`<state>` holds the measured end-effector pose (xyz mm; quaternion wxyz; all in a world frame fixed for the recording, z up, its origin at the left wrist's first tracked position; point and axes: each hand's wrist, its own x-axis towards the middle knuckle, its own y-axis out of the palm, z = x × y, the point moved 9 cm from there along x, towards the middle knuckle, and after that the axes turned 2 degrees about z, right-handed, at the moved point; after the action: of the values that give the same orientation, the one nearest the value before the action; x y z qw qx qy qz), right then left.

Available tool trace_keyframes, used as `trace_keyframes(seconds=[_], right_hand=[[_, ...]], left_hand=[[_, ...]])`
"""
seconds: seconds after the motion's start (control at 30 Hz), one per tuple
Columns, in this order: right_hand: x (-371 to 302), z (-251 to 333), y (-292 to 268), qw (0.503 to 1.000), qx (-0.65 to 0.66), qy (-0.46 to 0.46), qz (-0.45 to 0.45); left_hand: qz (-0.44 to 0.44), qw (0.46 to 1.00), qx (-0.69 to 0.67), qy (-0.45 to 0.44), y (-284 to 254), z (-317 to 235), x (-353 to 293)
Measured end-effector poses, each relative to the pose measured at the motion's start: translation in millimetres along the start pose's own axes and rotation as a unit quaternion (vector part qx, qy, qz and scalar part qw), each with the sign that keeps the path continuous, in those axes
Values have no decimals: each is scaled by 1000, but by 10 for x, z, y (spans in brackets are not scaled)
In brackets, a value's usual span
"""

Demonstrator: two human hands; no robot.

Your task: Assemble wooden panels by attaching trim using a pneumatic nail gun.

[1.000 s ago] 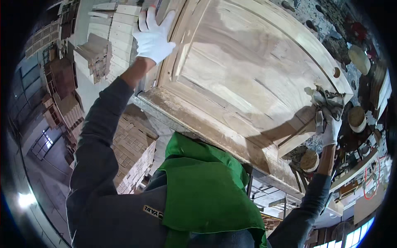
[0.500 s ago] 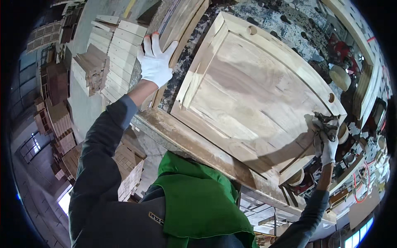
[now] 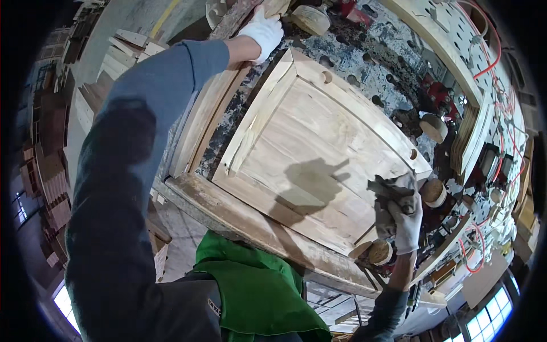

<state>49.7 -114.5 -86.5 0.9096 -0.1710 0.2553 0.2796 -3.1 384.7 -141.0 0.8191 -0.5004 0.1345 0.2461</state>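
A pale wooden door panel (image 3: 273, 165) with a raised frame and round holes along its far edge lies on the stained bench. My right hand (image 3: 408, 228), in a white glove, is closed around a crumpled dark grey cloth (image 3: 393, 196), at the panel's right end. My left hand (image 3: 263, 35), also white-gloved, is stretched far forward past the panel's top left corner. Its fingers bend around a light wooden piece (image 3: 277, 7) at the far end of the wooden rail (image 3: 199, 131); the fingertips are partly hidden.
Round wooden pads (image 3: 434, 127) on red clamps stand around the panel. A thick wooden edge (image 3: 245, 219) runs along the bench's near side. Beyond is a perforated white frame (image 3: 484, 40) with red hoses (image 3: 491, 65). Wood stacks (image 3: 91, 100) stand on the floor at left.
My left hand has gone forward from lying spread on the rail to the far wooden piece. The right hand has drawn the cloth back along the panel's right end. The head view has shifted.
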Motion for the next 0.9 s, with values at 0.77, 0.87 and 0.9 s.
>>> trace_keyframes(seconds=[0.77, 0.87, 0.9], right_hand=[[1791, 920, 3449, 740, -540, -401, -26], [2008, 1190, 3812, 747, -524, -410, -20], [1913, 1064, 3882, 750, -518, -411, 6]], left_hand=[[-186, 713, -635, -230, 1481, -1339, -2102], [-154, 705, -647, -246, 1422, -1277, -2121], [-138, 703, -644, -268, 1467, -1270, -2193]])
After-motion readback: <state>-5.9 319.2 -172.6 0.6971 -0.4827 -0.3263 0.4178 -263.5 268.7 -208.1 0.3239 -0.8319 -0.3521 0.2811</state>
